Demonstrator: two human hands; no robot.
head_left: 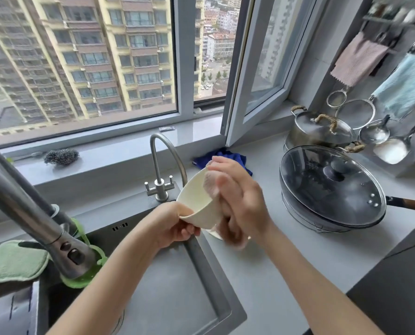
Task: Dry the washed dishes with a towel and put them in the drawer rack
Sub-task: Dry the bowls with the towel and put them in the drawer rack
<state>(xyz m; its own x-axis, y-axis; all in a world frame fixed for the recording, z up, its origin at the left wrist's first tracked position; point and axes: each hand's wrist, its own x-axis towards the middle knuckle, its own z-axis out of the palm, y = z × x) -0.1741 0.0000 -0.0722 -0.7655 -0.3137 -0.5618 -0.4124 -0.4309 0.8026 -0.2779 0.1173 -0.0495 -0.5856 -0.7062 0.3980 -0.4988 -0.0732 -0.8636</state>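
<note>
Drying is the step in hand: the left hand (pixel 175 226) pinches the lower rim of a cream bowl (pixel 196 199), held tipped on its side in the air above the right edge of the sink (pixel 210 264), while the right hand (pixel 242 201) curls round a bunched pinkish towel (pixel 211 184) and presses it on the bowl's outer wall. The bowl looks smooth, glazed, round and deep; the towel soft and nubbly. Next, I judge, comes turning it to wipe the inside, then carrying it to the drawer rack, which is out of view
</note>
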